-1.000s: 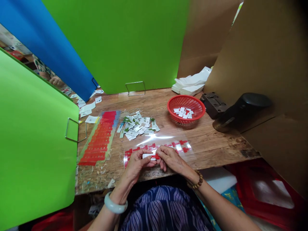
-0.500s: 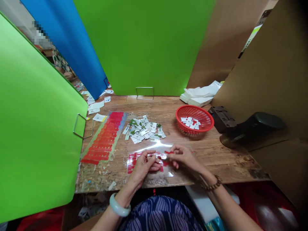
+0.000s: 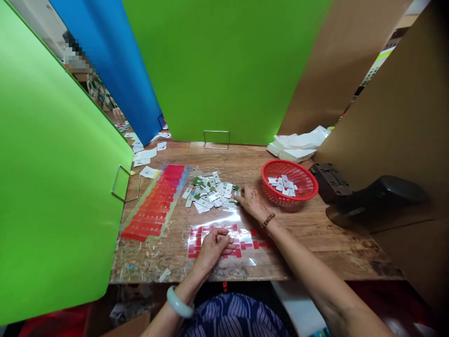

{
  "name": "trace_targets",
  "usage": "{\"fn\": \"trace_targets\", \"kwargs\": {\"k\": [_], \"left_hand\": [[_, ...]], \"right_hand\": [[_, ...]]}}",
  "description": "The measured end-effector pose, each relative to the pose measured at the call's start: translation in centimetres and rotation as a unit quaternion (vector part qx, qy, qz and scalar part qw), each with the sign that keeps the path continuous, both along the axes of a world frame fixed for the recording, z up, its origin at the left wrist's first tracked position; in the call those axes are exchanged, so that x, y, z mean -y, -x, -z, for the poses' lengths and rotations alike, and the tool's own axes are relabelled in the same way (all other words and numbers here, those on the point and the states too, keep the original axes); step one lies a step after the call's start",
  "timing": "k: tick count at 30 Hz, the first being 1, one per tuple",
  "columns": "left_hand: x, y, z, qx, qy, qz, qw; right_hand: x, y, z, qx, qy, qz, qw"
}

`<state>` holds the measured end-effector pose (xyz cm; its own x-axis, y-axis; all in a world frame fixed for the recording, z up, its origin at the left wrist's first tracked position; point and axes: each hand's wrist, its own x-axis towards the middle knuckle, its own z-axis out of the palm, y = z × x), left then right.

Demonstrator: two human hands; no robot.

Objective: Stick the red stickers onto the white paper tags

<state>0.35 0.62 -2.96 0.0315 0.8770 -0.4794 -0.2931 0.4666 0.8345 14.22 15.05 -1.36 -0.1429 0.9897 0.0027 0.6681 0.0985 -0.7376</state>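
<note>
My left hand (image 3: 214, 248) rests over a clear plastic sheet (image 3: 252, 269) bearing rows of red stickers (image 3: 196, 242). Its fingers are curled with the thumb drawn against them; whatever they hold, if anything, is hidden. My right hand (image 3: 251, 202) is at the right edge of a loose pile of small white and green tags (image 3: 212, 194). Its thumb and fingertips are closed on a small white tag (image 3: 237, 192) there.
A red plastic basket (image 3: 308, 180) holding several white tags stands to the right, beside a dark metal tool (image 3: 331, 180). A strip of red-orange stickers (image 3: 154, 206) lies left. Green panels (image 3: 224, 70) and stacked white sheets (image 3: 298, 145) stand behind.
My right hand has left the plastic sheet, where it held a small red piece, and reached forward to the tag pile. My left hand stays over the sheet. The view has shifted slightly.
</note>
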Motion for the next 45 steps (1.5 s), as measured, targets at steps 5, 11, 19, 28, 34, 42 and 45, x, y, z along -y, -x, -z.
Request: {"fn": "trace_targets", "kwargs": {"k": [5,11,19,28,34,42,45], "left_hand": [[0.0,0.0,0.3,-0.013,0.001,0.001,1.0],[0.0,0.2,0.2,0.01,0.003,0.001,1.0],[-0.6,-1.4,-1.7,0.056,-0.017,-0.044,0.997],[-1.0,0.1,-1.9,0.097,-0.024,-0.12,0.988],[-1.5,1.6,-1.0,0.043,0.005,-0.167,0.985],[-1.3,1.6,0.2,0.039,0.003,-0.154,0.987],[-1.3,1.7,0.3,0.042,0.001,-0.151,0.988]], "right_hand": [[-3.1,0.9,0.2,0.003,0.06,0.029,0.998],[-2.4,-0.8,-0.3,-0.117,0.123,0.026,0.985],[7.8,-1.5,-1.3,-0.369,0.217,-0.026,0.904],[10.6,-0.3,0.9,-0.321,0.14,-0.026,0.936],[9.7,-1.0,1.4,-0.049,-0.061,-0.05,0.996],[9.3,-0.1,1.0,0.039,-0.024,-0.065,0.997],[9.6,0.0,1.1,0.046,-0.04,-0.068,0.996]]}}
